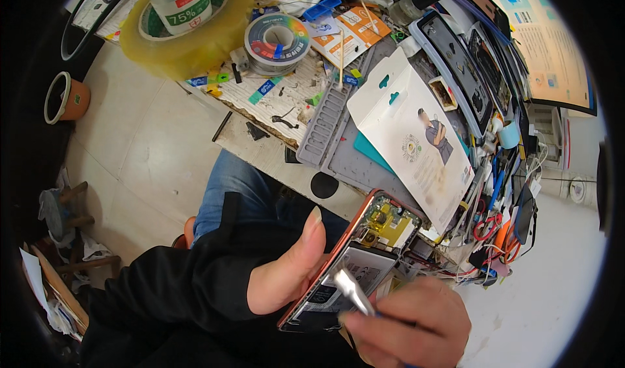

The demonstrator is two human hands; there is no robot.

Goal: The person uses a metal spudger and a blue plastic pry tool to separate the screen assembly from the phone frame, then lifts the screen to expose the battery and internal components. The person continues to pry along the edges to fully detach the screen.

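An opened smartphone (394,230) with an orange-red frame is held tilted over my lap, its back off. Its yellowish circuit area shows at the top and a dark battery (366,262) lower down. My left hand (285,278) grips the phone's left edge, thumb raised along the side; the other fingers are hidden behind it. My right hand (416,319), a little blurred, is closed around the dark handle of what looks like a small brush (355,292) with a silver metal ferrule. The pale tip is over the battery, and I cannot tell whether it touches.
A white card package (413,140) lies on a grey work mat (351,166) beyond the phone. Left of it are a solder wire spool (277,42), a large tape roll (140,52) and a bottle (179,3). Tools and cables (498,228) crowd the right.
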